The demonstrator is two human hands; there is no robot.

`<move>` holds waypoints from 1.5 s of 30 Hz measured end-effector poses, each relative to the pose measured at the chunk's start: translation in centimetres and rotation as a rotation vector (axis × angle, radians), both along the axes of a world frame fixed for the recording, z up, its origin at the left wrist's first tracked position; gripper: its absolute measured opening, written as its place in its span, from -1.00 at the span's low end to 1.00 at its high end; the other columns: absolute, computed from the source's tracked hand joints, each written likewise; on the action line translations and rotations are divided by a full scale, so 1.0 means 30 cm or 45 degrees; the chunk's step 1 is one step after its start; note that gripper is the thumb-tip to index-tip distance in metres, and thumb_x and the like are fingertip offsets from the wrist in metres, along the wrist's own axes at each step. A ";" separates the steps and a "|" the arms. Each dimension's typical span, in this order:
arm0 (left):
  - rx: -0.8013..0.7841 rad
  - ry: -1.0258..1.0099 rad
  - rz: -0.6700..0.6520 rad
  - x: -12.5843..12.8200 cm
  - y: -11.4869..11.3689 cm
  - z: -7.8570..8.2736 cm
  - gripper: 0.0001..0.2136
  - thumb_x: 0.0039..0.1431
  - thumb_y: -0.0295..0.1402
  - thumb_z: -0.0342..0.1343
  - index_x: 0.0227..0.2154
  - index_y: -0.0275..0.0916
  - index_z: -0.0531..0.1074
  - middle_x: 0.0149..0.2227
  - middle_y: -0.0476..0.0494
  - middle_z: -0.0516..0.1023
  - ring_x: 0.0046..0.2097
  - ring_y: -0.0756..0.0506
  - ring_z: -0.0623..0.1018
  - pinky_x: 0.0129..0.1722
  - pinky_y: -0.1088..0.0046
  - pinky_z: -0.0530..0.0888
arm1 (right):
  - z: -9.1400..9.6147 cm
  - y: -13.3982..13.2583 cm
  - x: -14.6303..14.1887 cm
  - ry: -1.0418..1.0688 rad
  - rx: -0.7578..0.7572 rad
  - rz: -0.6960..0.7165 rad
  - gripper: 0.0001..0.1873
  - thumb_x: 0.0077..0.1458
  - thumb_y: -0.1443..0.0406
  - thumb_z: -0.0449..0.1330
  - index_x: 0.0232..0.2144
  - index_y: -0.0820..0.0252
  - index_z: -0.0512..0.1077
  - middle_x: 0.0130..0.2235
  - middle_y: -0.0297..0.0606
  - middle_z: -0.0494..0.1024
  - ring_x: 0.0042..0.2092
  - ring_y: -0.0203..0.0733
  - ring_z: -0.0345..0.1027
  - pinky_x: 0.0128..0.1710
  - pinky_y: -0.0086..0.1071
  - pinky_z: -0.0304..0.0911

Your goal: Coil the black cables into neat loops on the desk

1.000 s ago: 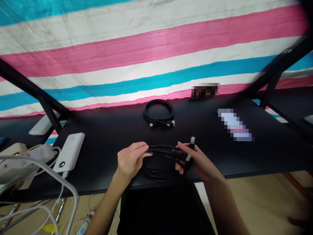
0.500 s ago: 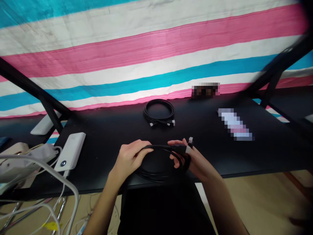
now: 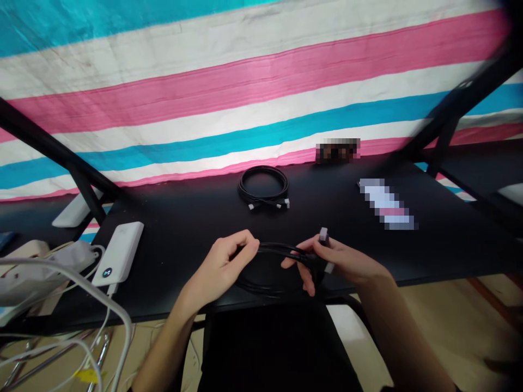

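A coiled black cable (image 3: 267, 272) hangs between both hands just above the near edge of the black table (image 3: 183, 228). My left hand (image 3: 223, 264) pinches the left side of the coil. My right hand (image 3: 341, 261) grips the right side of it, with the cable's silver plug ends (image 3: 323, 235) sticking out above and beside the fingers. A second coiled black cable (image 3: 263, 188) with two silver plugs lies flat farther back at the middle of the table.
A white power bank (image 3: 118, 253) lies at the table's left edge, with white cords and a white power strip (image 3: 32, 277) beyond it. Two blurred-out items sit at the back right. A striped pink, white and blue cloth (image 3: 245, 81) hangs behind. Black frame bars slant at both sides.
My right hand has turned and shifted a little right on the coil, so the plug ends now point up and outward. My left hand keeps its pinch on the left side.
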State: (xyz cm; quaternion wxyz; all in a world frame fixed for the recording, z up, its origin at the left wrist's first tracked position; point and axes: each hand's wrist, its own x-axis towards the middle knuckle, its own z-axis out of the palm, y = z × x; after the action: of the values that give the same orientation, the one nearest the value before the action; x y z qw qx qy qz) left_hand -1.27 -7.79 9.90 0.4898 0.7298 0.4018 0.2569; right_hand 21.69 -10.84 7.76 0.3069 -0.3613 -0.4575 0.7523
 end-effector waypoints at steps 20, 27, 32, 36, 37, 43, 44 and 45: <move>-0.396 -0.803 0.241 0.008 -0.016 -0.127 -0.63 0.09 0.01 0.00 -0.47 -0.25 0.33 -0.73 0.21 -0.12 -0.69 0.15 -0.13 -0.74 0.62 -0.13 | -0.058 -0.012 -0.037 0.120 0.177 -0.633 -0.60 0.06 0.02 0.09 -0.61 0.18 0.31 -0.82 -0.57 0.03 -0.77 -0.46 -0.18 -0.74 -0.52 -0.05; -0.509 -0.753 0.352 0.014 -0.022 -0.122 -0.63 0.06 -0.05 0.08 -0.59 -0.26 0.26 -0.70 0.18 -0.13 -0.64 0.14 -0.13 -0.67 0.59 -0.11 | -0.118 -0.012 -0.021 -0.055 0.195 -0.626 -0.69 -0.16 0.13 0.32 -0.58 0.22 0.34 -0.77 -0.51 0.23 -0.67 -0.38 0.17 -0.54 -0.43 0.21; -0.506 -0.633 0.406 0.015 -0.030 -0.087 -0.55 0.00 -0.01 0.12 -0.67 -0.23 0.09 -0.67 0.15 -0.11 -0.62 0.13 -0.11 -0.64 0.56 -0.12 | -0.108 -0.008 0.014 -0.270 0.245 -0.499 -0.76 -0.09 0.17 0.28 -0.51 0.24 0.40 -0.57 -0.35 0.44 -0.50 -0.31 0.32 -0.41 -0.40 0.24; -0.493 -0.495 0.167 0.024 -0.025 -0.075 -0.57 0.09 -0.04 0.04 -0.68 -0.24 0.11 -0.71 0.15 -0.07 -0.64 0.13 -0.06 -0.65 0.54 -0.09 | -0.117 0.009 0.019 -0.363 0.305 -0.554 -0.73 -0.12 0.18 0.32 -0.40 0.23 0.38 -0.49 -0.32 0.49 -0.43 -0.29 0.34 -0.42 -0.42 0.20; -0.504 -0.459 0.089 0.032 -0.023 -0.074 -0.58 0.10 -0.06 0.03 -0.68 -0.24 0.13 -0.72 0.14 -0.04 -0.65 0.13 -0.03 -0.65 0.53 -0.08 | -0.124 0.013 0.015 -0.340 0.283 -0.572 -0.71 -0.12 0.18 0.32 -0.39 0.23 0.37 -0.53 -0.34 0.47 -0.45 -0.29 0.34 -0.43 -0.41 0.21; -0.524 -0.369 0.284 0.090 -0.006 -0.100 -0.64 0.04 -0.09 0.09 -0.63 -0.27 0.26 -0.69 0.14 0.03 -0.64 0.12 0.01 -0.67 0.56 -0.06 | -0.185 0.029 -0.019 -0.221 0.068 -0.872 -0.52 -0.23 0.02 0.32 -0.38 0.23 0.30 -0.67 -0.47 0.38 -0.73 -0.42 0.16 -0.68 -0.47 0.13; -0.496 -0.370 0.360 0.093 -0.001 -0.109 -0.66 0.02 -0.09 0.12 -0.62 -0.27 0.29 -0.69 0.13 0.05 -0.63 0.12 0.03 -0.67 0.57 -0.03 | -0.192 0.032 -0.020 -0.233 0.020 -0.917 -0.50 -0.26 0.02 0.34 -0.37 0.23 0.30 -0.67 -0.47 0.39 -0.76 -0.45 0.09 -0.75 -0.52 0.03; -0.459 -0.369 0.403 0.095 0.005 -0.119 -0.67 0.00 -0.10 0.14 -0.61 -0.27 0.30 -0.68 0.12 0.09 -0.62 0.12 0.06 -0.67 0.57 0.00 | -0.196 0.036 -0.019 -0.228 -0.021 -0.966 -0.49 -0.28 0.02 0.35 -0.38 0.23 0.30 -0.69 -0.48 0.37 -0.78 -0.48 0.03 -0.80 -0.55 -0.07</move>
State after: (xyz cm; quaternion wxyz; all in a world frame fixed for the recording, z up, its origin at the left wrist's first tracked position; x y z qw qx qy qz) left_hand 1.58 -7.63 6.33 0.6179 0.5146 0.4758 0.3563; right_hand 21.12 -9.77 1.87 0.5193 -0.5714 -0.3104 0.5546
